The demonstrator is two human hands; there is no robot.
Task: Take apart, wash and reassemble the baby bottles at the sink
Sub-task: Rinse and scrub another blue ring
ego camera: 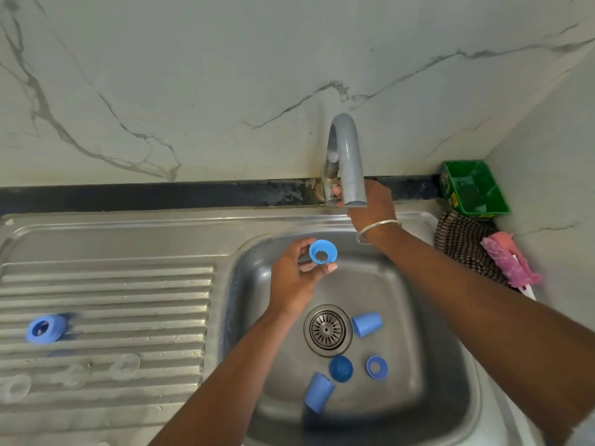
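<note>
Left hand (294, 275) pinches a blue ring (323, 251) over the sink (428, 333); right hand (370, 204) grips the tap (346, 162) handle at 12 o'clock. Caps lie by the drain (327, 329).

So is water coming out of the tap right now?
No, nothing flows from the tap spout, though the right hand is at its base and the left hand holds a blue ring below.

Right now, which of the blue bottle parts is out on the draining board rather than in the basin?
The blue ring at the far left, lying alone on the ribbed draining board. The other loose blue parts lie near the drain, and one is held.
</note>
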